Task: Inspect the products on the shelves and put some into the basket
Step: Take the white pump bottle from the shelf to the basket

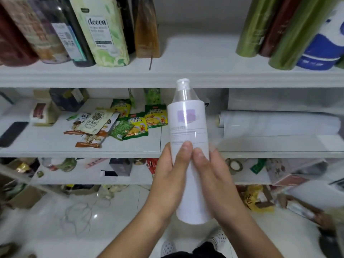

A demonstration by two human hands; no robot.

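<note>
Head view shows the white bottle (189, 138) upright in front of the middle shelf edge (93, 154), pinched between left hand (170, 175) and right hand (210, 175); its smooth body could slip down to the floor.

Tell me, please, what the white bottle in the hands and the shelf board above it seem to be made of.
White bottle: probably plastic, smooth and slightly glossy, with a see-through cap showing a light streak. Shelf board: looks like white-painted or laminated wood with a moulded edge; uncertain.
</note>
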